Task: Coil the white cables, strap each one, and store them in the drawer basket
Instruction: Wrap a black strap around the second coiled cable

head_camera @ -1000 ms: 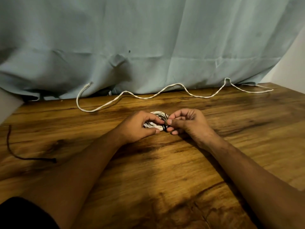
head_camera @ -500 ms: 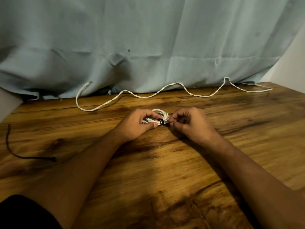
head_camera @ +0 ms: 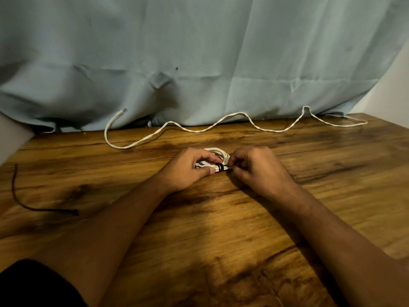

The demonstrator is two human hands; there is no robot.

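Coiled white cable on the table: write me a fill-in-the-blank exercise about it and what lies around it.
1. The black strap is wrapped around the coiled ____ cable.
2. Both hands hold the coil: left hand, right hand, above the ____ table.
3. The loose white cable lies along the foot of the ____.
4. A spare dark strap lies at the table's ____ side.

Missing: white; wooden; curtain; left

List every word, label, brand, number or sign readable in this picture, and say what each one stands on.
None: no readable text shows anywhere.
Coiled white cable with its black strap, between the left hand and right hand: no print visible.
Loose white cable, dark cord, wooden table and blue curtain: plain, no markings.
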